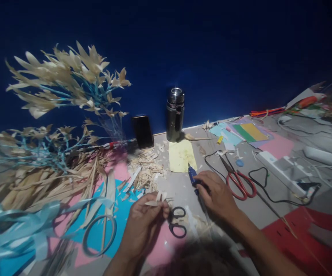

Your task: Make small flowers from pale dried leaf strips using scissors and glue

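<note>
Glue gun [192, 173] right of pale leaf pieces [153, 202]
Right hand [218, 192] curls round it, tip pointing away over yellow paper [180, 153]; left hand [144, 216] pinches the pieces, fingers closed.

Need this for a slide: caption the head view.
Left hand pinches pale pieces while right hand holds a blue tool near red-handled scissors.

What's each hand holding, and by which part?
Left hand: pale husk pieces, pinched; which part is gripped can't be told. Right hand: blue glue gun, held toward its rear.
</note>
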Available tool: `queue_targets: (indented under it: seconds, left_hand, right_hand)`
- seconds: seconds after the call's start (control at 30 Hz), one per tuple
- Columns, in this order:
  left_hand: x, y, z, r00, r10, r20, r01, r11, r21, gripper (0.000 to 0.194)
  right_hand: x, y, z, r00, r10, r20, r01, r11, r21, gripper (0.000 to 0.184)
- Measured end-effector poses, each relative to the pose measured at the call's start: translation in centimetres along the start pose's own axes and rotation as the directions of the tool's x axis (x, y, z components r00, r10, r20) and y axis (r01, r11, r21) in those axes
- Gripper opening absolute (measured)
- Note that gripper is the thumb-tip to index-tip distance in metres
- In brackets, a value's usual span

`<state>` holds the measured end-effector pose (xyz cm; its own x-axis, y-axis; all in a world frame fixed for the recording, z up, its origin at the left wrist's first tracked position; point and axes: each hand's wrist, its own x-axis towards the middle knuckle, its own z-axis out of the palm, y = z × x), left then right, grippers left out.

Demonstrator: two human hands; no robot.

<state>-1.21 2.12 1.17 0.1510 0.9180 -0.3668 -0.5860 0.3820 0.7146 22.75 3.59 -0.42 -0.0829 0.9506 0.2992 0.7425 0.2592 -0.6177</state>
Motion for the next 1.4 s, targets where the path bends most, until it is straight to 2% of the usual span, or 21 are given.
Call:
queue_targets:
  seconds: [0.1, 0.2, 0.37, 0.57, 0.63, 0.7, 0.77, 0.83, 0.93, 1.03, 1.13, 1.2, 1.27, 1.33, 1.4]
  left_hand:
    - [0.5, 0.1, -0.1, 0.999, -0.024, 0.027, 0.025, 0.999, -0.04, 0.029]
    - [0.6, 0.3, 0.0, 0.999, 0.011, 0.048, -0.011, 1.0, -0.002, 0.024]
    - [0.5, 1.1, 0.1, 0.983, 0.093, 0.157, -0.116, 0.983, 0.141, 0.018]
    - [1.2, 1.7, -0.8, 0.921, 0.262, 0.289, -0.345, 0.893, 0.288, 0.012]
    - [1.5, 1.6, -1.0, 0.9, 0.298, 0.319, -0.398, 0.861, 0.318, 0.012]
    - [1.6, 1.4, -1.0, 0.907, 0.295, 0.299, -0.383, 0.874, 0.299, 0.014]
    - [1.7, 1.2, -0.8, 0.941, 0.234, 0.245, -0.296, 0.919, 0.261, 0.016]
    - [2.0, 1.1, -0.6, 0.969, 0.144, 0.199, -0.186, 0.959, 0.213, 0.02]
    - [2.5, 1.0, -0.2, 0.985, 0.037, 0.17, -0.069, 0.98, 0.185, 0.023]
    - [2.9, 0.6, 0.3, 0.987, 0.059, 0.148, -0.088, 0.977, 0.195, 0.023]
    - [3.3, 0.0, 0.6, 0.984, 0.128, 0.124, -0.153, 0.962, 0.226, 0.019]
    - [3.6, -0.3, 0.6, 0.977, 0.172, 0.125, -0.201, 0.94, 0.275, 0.015]
    - [4.0, -0.5, 0.4, 0.967, 0.213, 0.14, -0.248, 0.912, 0.326, 0.013]
    - [4.3, -0.5, 0.1, 0.959, 0.237, 0.156, -0.278, 0.896, 0.346, 0.013]
    - [4.6, -0.5, -0.2, 0.954, 0.234, 0.185, -0.287, 0.889, 0.358, 0.012]
  right_hand:
    - [-0.7, 2.7, -0.4, 0.988, -0.025, 0.152, 0.07, 0.951, -0.301, 0.051]
    - [-0.8, 3.7, -0.6, 0.959, 0.019, 0.284, 0.112, 0.892, -0.439, 0.061]
    - [0.0, 3.7, -0.3, 0.954, 0.067, 0.291, 0.082, 0.878, -0.472, 0.046]
    - [0.4, 4.5, -0.7, 0.955, 0.015, 0.296, 0.129, 0.878, -0.461, 0.037]
    - [0.4, 5.0, -1.1, 0.95, -0.028, 0.31, 0.161, 0.897, -0.412, 0.034]
    - [0.3, 5.6, -1.5, 0.947, -0.085, 0.31, 0.189, 0.928, -0.322, 0.032]
    - [0.2, 6.1, -2.1, 0.951, -0.122, 0.285, 0.181, 0.965, -0.19, 0.032]
    - [0.0, 6.3, -2.8, 0.962, -0.107, 0.252, 0.114, 0.993, -0.013, 0.036]
    - [-0.4, 6.0, -4.0, 0.97, -0.082, 0.228, 0.013, 0.957, 0.288, 0.04]
    - [-0.4, 4.8, -4.5, 0.965, -0.182, 0.19, 0.079, 0.89, 0.449, 0.037]
    - [0.1, 3.9, -4.0, 0.955, -0.262, 0.138, 0.174, 0.874, 0.455, 0.027]
    - [0.5, 3.9, -3.3, 0.956, -0.259, 0.135, 0.166, 0.861, 0.481, 0.023]
    - [0.7, 4.2, -2.6, 0.956, -0.212, 0.201, 0.051, 0.8, 0.597, 0.033]
    - [0.6, 4.5, -2.1, 0.943, -0.122, 0.309, -0.156, 0.66, 0.735, 0.048]
    - [0.3, 4.4, -1.8, 0.908, -0.065, 0.413, -0.318, 0.535, 0.783, 0.058]
